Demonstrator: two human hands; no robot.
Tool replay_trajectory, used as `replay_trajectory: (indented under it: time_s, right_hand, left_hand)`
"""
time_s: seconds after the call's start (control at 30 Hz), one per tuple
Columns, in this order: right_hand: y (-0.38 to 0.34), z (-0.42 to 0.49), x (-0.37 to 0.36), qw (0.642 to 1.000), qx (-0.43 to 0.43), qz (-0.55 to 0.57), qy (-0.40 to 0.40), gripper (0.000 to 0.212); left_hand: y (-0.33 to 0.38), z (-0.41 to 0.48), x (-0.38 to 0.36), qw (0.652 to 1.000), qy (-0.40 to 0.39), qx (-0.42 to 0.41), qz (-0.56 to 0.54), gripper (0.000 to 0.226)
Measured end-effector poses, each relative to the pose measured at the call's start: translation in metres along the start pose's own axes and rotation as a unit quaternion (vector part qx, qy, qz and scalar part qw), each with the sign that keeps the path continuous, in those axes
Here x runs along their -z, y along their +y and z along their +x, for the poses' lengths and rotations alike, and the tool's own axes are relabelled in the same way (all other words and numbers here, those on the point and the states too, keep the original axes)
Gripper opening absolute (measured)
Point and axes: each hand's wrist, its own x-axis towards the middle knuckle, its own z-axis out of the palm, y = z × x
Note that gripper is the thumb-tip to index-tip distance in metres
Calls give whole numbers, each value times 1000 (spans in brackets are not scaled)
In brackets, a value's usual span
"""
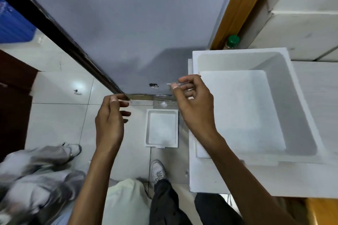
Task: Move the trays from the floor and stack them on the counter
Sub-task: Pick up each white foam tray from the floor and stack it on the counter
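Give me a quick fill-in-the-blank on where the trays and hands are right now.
1. One small white tray lies on the ____.
2. The large tray sits on the ____ at the right.
3. Both hands, left hand and right hand, are raised and hold ____.
4. The bottle behind the large tray has a ____ cap.

Missing words: floor; counter; nothing; green

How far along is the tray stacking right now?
Partly done: at least one large white tray sits on the counter, apparently stacked on another. Neither the left hand nor the right hand holds anything; both hang empty. Left to do: one small tray lies on the floor.
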Motion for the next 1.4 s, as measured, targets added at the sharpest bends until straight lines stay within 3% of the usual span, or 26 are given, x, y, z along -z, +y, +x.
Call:
replay_trajectory:
  time_s: [0.27, 0.57, 0.77, 0.97, 1.4]
  right_hand:
    - [55, 7, -85, 998, -26, 16, 54, 18]
    - [146, 11, -134, 992, -92, 8, 80, 10]
    - [236, 18, -156, 985, -132, -36, 106, 16]
    - [338, 22, -180, 980, -156, -56, 113, 6]
    - [558, 42, -207, 969, -179, -153, 80, 22]
  left_hand:
    - [-55, 61, 28, 999, -24, 19, 12, 31]
    - [-144, 109, 23, 998, -34, 46, 4, 28]
    - [-226, 134, -9, 996, -53, 68, 4, 25]
    - [-321, 153, -47, 993, -66, 98, 0, 21]
    - [-519, 204, -137, 985, -77, 148, 47, 11]
